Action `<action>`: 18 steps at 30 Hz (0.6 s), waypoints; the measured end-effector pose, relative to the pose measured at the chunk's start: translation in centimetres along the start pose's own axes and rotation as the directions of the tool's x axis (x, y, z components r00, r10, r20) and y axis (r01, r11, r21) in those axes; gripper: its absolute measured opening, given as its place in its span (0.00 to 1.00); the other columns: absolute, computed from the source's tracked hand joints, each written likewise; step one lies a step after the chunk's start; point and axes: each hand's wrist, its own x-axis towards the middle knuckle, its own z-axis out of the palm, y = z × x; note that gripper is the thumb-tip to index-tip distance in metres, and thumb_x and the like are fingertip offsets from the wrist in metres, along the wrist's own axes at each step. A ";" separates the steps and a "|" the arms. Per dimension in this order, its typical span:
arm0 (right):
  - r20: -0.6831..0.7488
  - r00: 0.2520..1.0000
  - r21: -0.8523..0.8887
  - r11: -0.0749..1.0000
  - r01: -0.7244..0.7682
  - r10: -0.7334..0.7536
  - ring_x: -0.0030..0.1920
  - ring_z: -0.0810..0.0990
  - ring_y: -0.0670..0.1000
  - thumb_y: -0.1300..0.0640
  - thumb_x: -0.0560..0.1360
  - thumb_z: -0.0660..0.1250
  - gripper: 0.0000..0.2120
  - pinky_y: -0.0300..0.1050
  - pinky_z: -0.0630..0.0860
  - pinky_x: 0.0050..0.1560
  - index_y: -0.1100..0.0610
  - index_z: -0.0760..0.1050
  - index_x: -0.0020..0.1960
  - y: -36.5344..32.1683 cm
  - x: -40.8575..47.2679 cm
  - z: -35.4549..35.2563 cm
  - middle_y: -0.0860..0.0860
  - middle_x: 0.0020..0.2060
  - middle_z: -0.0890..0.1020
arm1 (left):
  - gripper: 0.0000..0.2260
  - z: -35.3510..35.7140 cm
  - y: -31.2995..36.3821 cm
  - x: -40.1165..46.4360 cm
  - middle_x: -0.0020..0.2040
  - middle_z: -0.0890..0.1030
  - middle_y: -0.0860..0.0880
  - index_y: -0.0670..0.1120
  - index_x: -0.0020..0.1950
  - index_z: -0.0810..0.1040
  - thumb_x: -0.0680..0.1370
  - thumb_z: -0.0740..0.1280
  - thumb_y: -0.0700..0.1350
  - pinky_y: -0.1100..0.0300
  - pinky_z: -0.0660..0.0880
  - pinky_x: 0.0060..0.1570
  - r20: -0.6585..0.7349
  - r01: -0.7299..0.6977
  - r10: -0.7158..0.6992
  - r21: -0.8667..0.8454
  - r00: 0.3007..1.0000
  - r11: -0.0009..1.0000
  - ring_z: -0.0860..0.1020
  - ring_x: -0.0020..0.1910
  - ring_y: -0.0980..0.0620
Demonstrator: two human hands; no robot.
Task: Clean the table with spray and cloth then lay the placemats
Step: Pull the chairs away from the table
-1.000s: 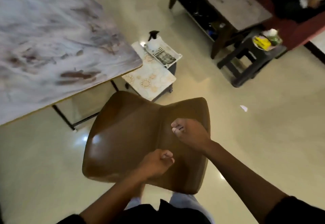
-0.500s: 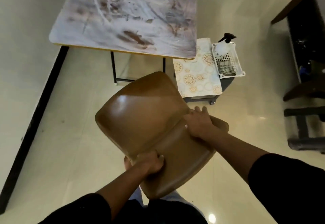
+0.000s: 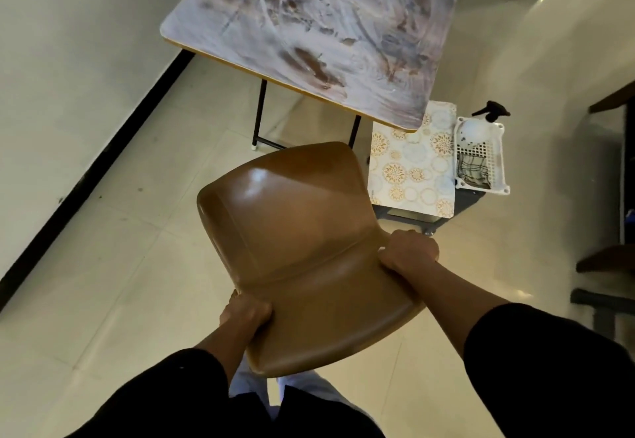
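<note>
Your left hand and right hand clench opposite edges of the brown chair, apparently to free access to the table, while spray bottle and cloth wait in the basket

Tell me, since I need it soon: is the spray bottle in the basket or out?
In: the spray bottle stands inside the white basket, beside the cloth.

Occlusions and crops, head view

Table cut off by the top edge; its corner covers part of the placemats. Chair hides its own legs and most of the stool under the placemats. Left hand fingertips tucked under the chair edge. Cloth half hidden in the basket. Dark furniture at right cropped.
</note>
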 end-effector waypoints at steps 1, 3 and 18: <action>-0.008 1.000 0.004 1.000 -0.001 0.001 0.59 0.81 0.57 0.43 0.80 0.61 0.20 0.56 0.79 0.58 0.54 0.76 0.65 0.1 0.1 0.1 0.53 0.58 0.81 | 0.21 0.0 0.0 -0.2 0.69 0.80 0.44 0.46 0.72 0.75 0.84 0.60 0.56 0.51 0.75 0.62 -0.042 0.008 -0.006 0.055 0.999 0.998 0.80 0.65 0.41; -0.039 0.999 0.028 1.000 -0.002 0.003 0.59 0.81 0.57 0.42 0.80 0.61 0.21 0.54 0.79 0.57 0.54 0.76 0.65 0.3 0.3 0.3 0.53 0.58 0.81 | 0.24 0.3 -0.2 -0.1 0.69 0.81 0.44 0.46 0.75 0.75 0.85 0.57 0.58 0.51 0.75 0.62 -0.072 0.014 -0.008 0.076 0.997 0.997 0.81 0.65 0.41; -0.150 0.984 0.273 0.961 -0.050 0.094 0.47 0.81 0.53 0.47 0.77 0.69 0.11 0.48 0.80 0.46 0.54 0.76 0.52 -1.7 -0.5 -0.7 0.49 0.42 0.78 | 0.23 -5.7 -1.2 -0.5 0.70 0.81 0.44 0.44 0.74 0.75 0.87 0.59 0.59 0.53 0.76 0.67 -0.138 -0.123 0.151 0.193 0.979 0.974 0.80 0.68 0.43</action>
